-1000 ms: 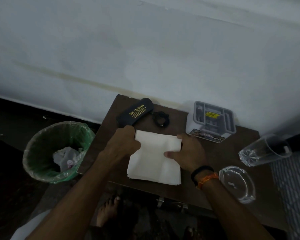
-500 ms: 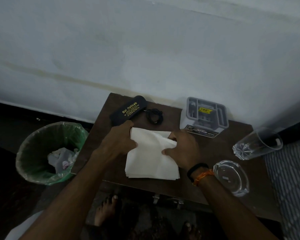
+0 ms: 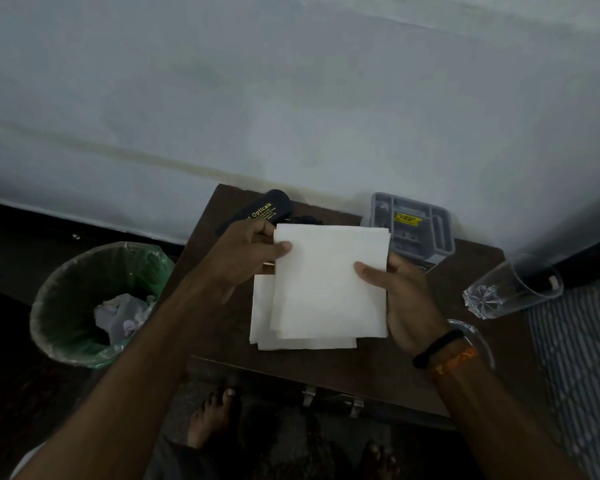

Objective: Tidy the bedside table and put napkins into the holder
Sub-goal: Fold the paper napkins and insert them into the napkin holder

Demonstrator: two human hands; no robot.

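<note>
I hold a white napkin point(image 3: 329, 278) flat above the dark wooden bedside table point(image 3: 395, 372). My left hand point(image 3: 246, 258) pinches its upper left edge, and my right hand point(image 3: 406, 299) grips its right edge. Beneath it a stack of white napkins point(image 3: 262, 317) lies on the table, mostly covered by the held one. The grey plastic holder point(image 3: 413, 223) with a yellow sticker stands at the table's back right, just past the napkin's top right corner.
A black spectacle case point(image 3: 257, 211) and a dark coiled item lie at the back left. A clear glass point(image 3: 513, 292) lies tipped at the right edge, with a glass ashtray point(image 3: 478, 341) behind my right wrist. A green-lined bin point(image 3: 94, 299) stands left. My bare feet show below.
Both hands have lifted the top napkin off the stack and raised it. Before, they were pressing on the stack as it lay on the table.
</note>
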